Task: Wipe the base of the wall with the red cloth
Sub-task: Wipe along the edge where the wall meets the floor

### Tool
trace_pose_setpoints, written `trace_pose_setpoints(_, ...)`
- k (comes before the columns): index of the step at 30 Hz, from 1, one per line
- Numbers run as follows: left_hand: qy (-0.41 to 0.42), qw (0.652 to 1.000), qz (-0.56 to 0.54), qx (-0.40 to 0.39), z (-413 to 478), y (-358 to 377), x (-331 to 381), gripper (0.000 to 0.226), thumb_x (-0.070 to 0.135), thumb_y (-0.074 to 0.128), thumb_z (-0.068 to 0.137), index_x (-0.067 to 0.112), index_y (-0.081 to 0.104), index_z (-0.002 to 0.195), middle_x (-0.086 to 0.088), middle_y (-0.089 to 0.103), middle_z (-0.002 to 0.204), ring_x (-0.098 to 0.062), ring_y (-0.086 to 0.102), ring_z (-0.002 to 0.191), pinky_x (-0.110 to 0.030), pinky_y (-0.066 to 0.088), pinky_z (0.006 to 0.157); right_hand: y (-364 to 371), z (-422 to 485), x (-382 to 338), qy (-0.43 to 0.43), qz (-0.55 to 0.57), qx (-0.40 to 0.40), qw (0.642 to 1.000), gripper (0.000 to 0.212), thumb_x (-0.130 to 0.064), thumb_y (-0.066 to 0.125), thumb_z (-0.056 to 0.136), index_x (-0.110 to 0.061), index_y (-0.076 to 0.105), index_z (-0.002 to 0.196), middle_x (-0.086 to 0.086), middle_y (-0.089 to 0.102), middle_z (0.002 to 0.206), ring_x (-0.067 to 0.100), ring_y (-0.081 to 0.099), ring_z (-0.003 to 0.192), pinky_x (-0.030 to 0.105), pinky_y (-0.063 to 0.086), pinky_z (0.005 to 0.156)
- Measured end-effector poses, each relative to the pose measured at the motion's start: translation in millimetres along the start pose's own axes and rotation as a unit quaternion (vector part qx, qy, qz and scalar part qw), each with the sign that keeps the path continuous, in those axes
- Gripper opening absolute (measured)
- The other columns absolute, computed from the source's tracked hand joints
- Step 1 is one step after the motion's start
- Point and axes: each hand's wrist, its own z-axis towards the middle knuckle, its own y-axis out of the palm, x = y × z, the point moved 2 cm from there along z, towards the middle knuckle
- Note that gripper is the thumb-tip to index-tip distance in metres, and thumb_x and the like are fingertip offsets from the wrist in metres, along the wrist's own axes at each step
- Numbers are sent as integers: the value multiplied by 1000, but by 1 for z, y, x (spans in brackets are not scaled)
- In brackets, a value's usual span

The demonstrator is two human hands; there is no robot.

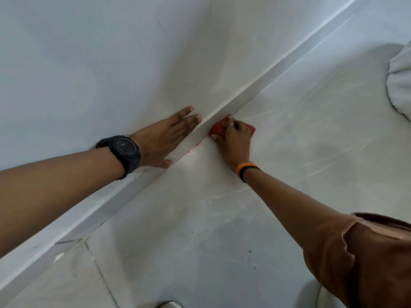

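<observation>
White wall point(89, 63): L hand point(164, 141) flat, fingers straight; R hand point(233, 138) presses, seemingly grips, red cloth point(219, 128) at skirting point(244, 94).

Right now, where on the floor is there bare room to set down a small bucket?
The floor lies bare right of the right hand, up to the white fabric at the right edge. The tiles under the right arm, toward the camera, are bare too. It is crowded along the baseboard, where the red cloth and the left hand press.
</observation>
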Motion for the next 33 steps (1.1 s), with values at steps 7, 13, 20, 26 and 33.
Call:
trace_pose_setpoints(7,3,1000,19,-5,-1,-2,-1,115,77,21,93,-15,-10,154,-34,-13,163,-44,-12,154,-63,-11,122,-25,28,18,-24,-90,40,995,50,-45,65,89,-8,56,122,20,62,116,35,49,115,41,32,93)
trace_pose_setpoints(13,5,1000,28,-6,0,-2,-3,115,77,21,93,-15,-11,154,-35,-16,162,-45,-14,154,-64,-11,121,1,19,6,27,-42,46,998,51,-34,67,87,-2,54,124,19,63,118,36,49,111,40,36,94)
trace_pose_setpoints(20,3,999,33,-10,0,-6,-3,116,78,18,93,-16,-13,153,-36,-18,161,-46,-17,153,-63,-8,122,19,-25,-7,-177,-119,40,976,44,-36,69,88,-4,65,118,18,67,117,37,56,100,43,39,88)
trace_pose_setpoints(26,7,999,44,-10,-2,-5,-3,115,78,17,93,-14,-16,153,-34,-19,162,-45,-17,153,-63,-7,123,-1,9,13,70,55,118,989,34,-36,63,91,-11,62,115,13,66,109,31,51,109,30,29,94)
trace_pose_setpoints(33,29,995,90,-14,3,-6,-2,113,81,15,91,-8,-13,157,-32,-19,163,-46,-18,153,-67,-10,120,63,-90,-60,-52,4,30,998,56,-28,64,93,-1,49,139,26,43,148,42,39,136,51,32,114)
